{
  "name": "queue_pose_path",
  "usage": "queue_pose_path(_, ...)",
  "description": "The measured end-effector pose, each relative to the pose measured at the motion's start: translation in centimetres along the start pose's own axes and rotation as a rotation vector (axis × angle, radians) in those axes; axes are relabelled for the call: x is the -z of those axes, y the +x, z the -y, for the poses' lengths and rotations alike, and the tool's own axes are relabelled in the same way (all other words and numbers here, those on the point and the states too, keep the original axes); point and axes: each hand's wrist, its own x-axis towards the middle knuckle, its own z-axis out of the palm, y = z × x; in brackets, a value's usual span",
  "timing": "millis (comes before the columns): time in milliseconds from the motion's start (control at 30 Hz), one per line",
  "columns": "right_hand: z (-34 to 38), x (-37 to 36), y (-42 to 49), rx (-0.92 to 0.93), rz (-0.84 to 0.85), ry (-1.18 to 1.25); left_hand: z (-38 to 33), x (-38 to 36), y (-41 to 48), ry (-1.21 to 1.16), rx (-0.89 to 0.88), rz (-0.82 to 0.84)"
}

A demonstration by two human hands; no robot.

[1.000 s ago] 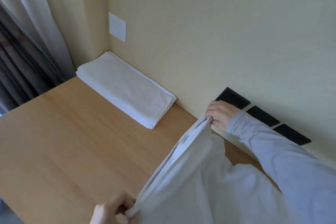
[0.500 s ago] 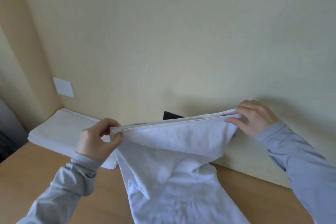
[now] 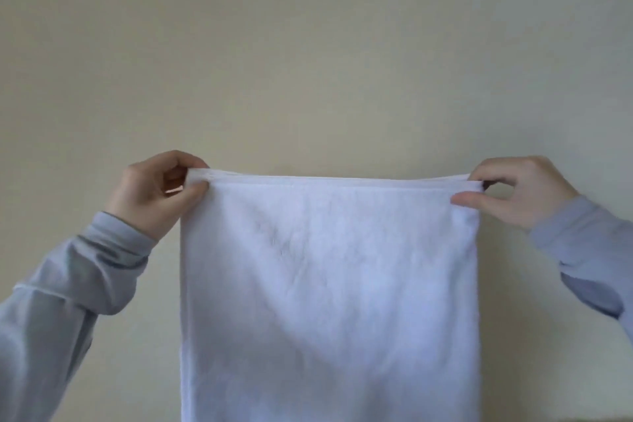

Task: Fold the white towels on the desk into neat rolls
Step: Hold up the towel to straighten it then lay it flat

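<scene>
Items I count from the head view:

- Towel, white (image 3: 329, 284): one. It is held up in the air in front of the wall, stretched flat between the two hands. Its top edge runs level from hand to hand, and I see more than one layer of hem stacked there. The cloth hangs straight down and runs off the bottom of the frame. It is lightly creased, neither folded small nor rolled.
- Left hand (image 3: 156, 193): one. Its fingers are curled and its thumb is pressed in, pinching the towel's upper left corner.
- Right hand (image 3: 513, 190): one. Thumb and forefinger pinch the upper right corner, and the other fingers are bent behind.
- Sleeves, pale grey-blue: two, a left sleeve (image 3: 68, 301) bunched at the wrist and a right sleeve (image 3: 589, 250).
- Wall, plain cream (image 3: 308, 44): one, filling the background behind the towel.
</scene>
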Motion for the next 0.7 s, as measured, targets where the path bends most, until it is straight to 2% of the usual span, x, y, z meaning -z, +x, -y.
queue_pose_path(33, -0.1, 1.4, 0.3, -0.030, 0.020, 0.011, -1.0, 0.0, 0.7, -0.013, -0.012, 0.053)
queue_pose_path(100, -0.4, 4.4, 1.0, -0.049, -0.047, 0.032, -3.0, 0.3, 2.3, -0.041, -0.055, 0.100)
queue_pose_path(200, -0.2, 7.5, 1.7, 0.011, -0.158, -0.005, -5.5, 0.9, 5.0, -0.111, -0.131, 0.041)
queue_pose_path(300, 0.1, 8.5, 2.0, 0.021, -0.046, -0.176, -6.5, -0.4, 5.7, -0.045, -0.128, 0.086)
queue_pose_path(367, 0.1, 9.3, 2.3, 0.004, -0.047, -0.203, -6.4, -1.2, 5.7, -0.015, -0.117, 0.074)
queue_pose_path(567, 0.1, 8.8, 1.3, -0.191, -0.051, 0.027, -6.5, -2.1, 5.5, -0.031, -0.111, 0.024)
queue_pose_path(700, -0.2, 8.4, 0.3, -0.292, -0.054, 0.306, -6.2, -2.5, 5.0, -0.139, -0.067, -0.001)
